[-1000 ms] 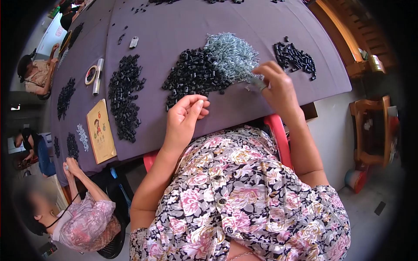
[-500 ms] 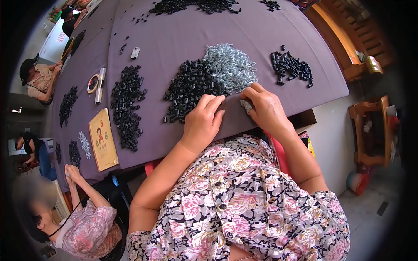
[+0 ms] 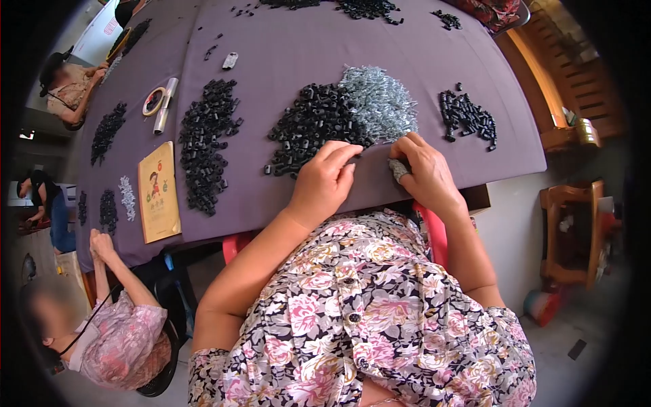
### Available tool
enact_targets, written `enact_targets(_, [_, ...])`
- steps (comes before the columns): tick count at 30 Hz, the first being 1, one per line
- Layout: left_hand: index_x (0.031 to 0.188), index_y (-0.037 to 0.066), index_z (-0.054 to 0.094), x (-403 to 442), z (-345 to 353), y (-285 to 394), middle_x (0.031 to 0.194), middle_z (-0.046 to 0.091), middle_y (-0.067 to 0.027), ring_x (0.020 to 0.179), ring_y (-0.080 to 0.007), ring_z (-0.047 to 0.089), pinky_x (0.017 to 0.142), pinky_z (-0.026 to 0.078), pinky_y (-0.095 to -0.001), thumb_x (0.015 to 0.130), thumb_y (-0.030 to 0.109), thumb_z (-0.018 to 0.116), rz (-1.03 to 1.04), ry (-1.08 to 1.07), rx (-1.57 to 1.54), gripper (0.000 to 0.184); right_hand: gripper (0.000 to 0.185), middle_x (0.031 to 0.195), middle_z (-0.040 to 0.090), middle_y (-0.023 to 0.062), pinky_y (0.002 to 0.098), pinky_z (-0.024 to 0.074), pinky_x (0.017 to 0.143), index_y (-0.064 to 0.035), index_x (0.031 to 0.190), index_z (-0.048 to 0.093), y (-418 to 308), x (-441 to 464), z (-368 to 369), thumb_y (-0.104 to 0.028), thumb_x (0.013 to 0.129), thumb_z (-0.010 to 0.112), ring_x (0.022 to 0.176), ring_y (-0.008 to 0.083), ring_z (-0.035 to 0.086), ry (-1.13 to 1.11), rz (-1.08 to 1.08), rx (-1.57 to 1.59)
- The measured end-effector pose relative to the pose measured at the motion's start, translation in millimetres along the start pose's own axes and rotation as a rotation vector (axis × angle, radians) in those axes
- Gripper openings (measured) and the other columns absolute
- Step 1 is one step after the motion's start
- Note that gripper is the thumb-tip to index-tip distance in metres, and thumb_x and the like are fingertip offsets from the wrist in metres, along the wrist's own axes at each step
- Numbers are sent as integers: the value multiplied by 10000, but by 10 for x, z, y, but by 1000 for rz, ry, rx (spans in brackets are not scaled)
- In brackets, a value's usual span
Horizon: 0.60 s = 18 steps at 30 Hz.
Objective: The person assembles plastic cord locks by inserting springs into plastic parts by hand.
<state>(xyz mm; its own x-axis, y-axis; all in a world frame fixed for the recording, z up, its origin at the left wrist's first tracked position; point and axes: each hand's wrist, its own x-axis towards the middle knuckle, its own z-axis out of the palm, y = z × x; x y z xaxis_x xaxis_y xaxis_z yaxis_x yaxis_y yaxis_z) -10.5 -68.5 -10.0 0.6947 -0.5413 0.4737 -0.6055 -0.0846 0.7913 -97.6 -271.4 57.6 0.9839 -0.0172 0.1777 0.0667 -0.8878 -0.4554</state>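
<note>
My left hand (image 3: 327, 182) rests at the near edge of a pile of small black cylindrical pieces (image 3: 315, 122). Its fingers are bent toward the thumb; whatever lies between the tips is too small to make out. Close by on the right, my right hand (image 3: 428, 169) is curled at the near edge of a heap of small clear pieces (image 3: 380, 102). A grey wrapping (image 3: 399, 170) covers its thumb. The right fingertips are pressed together, and anything in them is hidden. The two heaps touch each other on the purple-grey tablecloth (image 3: 271, 51).
Another black pile (image 3: 207, 149) lies left, beside a yellow booklet (image 3: 159, 197), a tape roll (image 3: 154, 102) and a clear film roll (image 3: 166, 106). Black tubes (image 3: 468, 119) lie right. A seated person (image 3: 122, 339) works at lower left; other people are farther back.
The camera view has shifted, so the table items appear farther right. Both hands stay beside the same heaps, with the left fingers slightly changed in pose.
</note>
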Motion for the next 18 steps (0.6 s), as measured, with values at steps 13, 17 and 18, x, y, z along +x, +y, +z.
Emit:
enact_targets(13, [1118, 59, 654, -17, -8, 40, 1082, 651, -110, 836, -315, 679, 721, 567, -395, 834, -46, 605, -31, 38, 106, 307, 118, 787, 632, -32, 221, 460, 646, 9, 909, 655, 361, -18, 126, 40, 808, 705, 692, 45, 539, 107, 321, 662])
enact_targets(17, [1115, 62, 655, -18, -19, 54, 1079, 648, -104, 849, -313, 679, 733, 567, -395, 834, -39, 616, -34, 26, 135, 302, 114, 800, 639, -38, 210, 457, 651, 13, 931, 670, 383, -8, 121, 49, 826, 698, 713, 36, 551, 109, 324, 730])
enact_targets(18, [1117, 63, 656, -17, -16, 58, 1078, 647, -102, 851, -312, 679, 734, 567, -395, 834, -37, 619, -35, 23, 144, 302, 124, 822, 649, -33, 204, 461, 667, 10, 952, 675, 379, -1, 122, 61, 838, 680, 734, 36, 565, 109, 322, 732])
